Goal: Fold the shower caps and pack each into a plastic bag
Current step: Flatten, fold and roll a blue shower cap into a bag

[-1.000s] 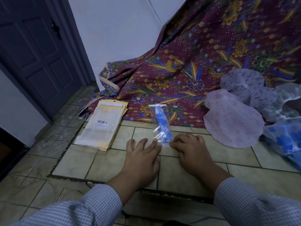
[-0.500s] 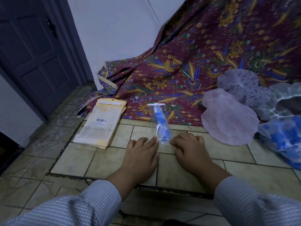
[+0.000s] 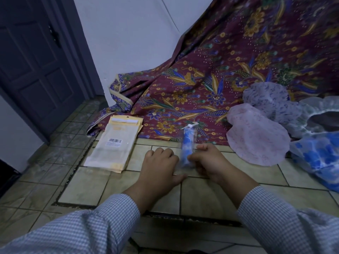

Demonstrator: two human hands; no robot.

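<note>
Step in hand: packing. A folded blue shower cap sits inside a narrow plastic bag (image 3: 188,143) on the tiled floor (image 3: 238,182), straddling the near edge of the patterned cloth (image 3: 211,79). Right hand (image 3: 211,162) pinches the bag's near end, fingers curled round it. Left hand (image 3: 157,167) rests beside the bag, fingers curled under; whether it touches the bag cannot be told. Spare bags (image 3: 113,143) lie left; loose caps, pink (image 3: 256,140) and blue (image 3: 319,158), lie right. Next move likely: set this bag aside, then take a loose cap to fold.
</note>
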